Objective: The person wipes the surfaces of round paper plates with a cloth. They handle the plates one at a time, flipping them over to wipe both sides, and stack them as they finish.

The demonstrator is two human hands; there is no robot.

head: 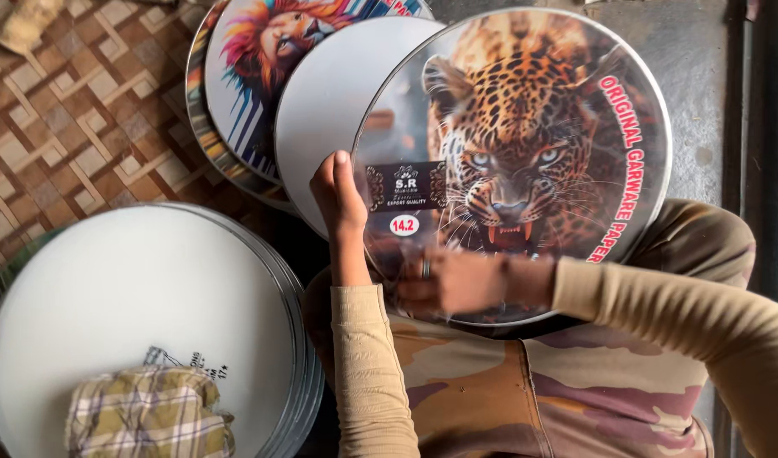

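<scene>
Cloth (150, 413) sits nearest on the white disc stack (134, 305), then your blurred right hand (457, 284), its grip unclear, rubs the leopard-print disc (525, 153) propped on your lap, left hand (338, 199) clasping its edge to steady it

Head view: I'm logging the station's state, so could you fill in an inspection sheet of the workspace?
Surface: tiled floor with a woven brown pattern.
Job's things: round leopard-print disc on the person's lap.
Left hand: grips the disc's left edge.
Right hand: blurred, on the disc's lower edge, ring on one finger.
Clutter: checked cloth on a stack of white discs; a plain white disc and lion-print discs behind.
Cables: nothing seen.
Surroundings: grey concrete at right.
</scene>
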